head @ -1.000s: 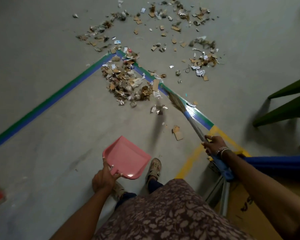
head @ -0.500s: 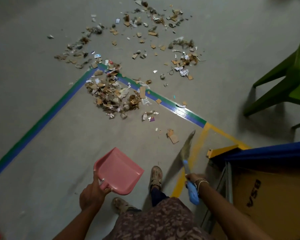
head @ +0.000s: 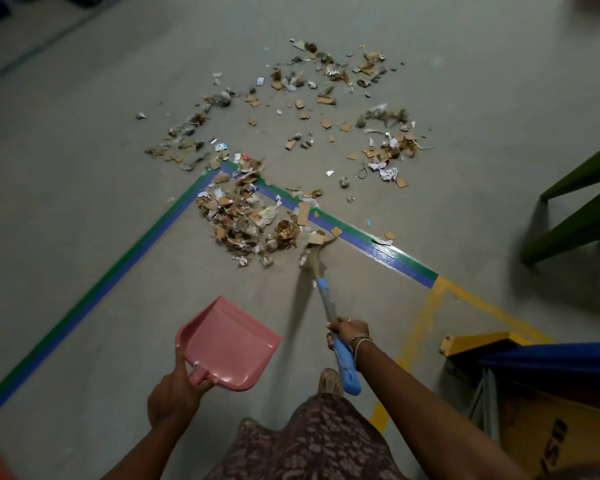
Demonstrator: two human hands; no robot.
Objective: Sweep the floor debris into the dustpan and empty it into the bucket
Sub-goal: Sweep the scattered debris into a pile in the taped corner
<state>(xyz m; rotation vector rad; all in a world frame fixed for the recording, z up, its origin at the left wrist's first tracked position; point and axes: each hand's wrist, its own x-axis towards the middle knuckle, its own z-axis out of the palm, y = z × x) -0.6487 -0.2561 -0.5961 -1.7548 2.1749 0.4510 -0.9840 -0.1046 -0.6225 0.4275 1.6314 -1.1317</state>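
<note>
Left hand (head: pixel 174 400): grips dustpan (head: pixel 229 344), held up.
Right hand (head: pixel 349 332): grips broom (head: pixel 323 296), bristles at debris (head: pixel 246 220) ahead.
Technique: ground dustpan beside debris; short strokes.

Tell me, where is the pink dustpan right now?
The pink dustpan is low, left of centre in the head view, gripped by the left hand, left of the blue-handled broom.
</note>
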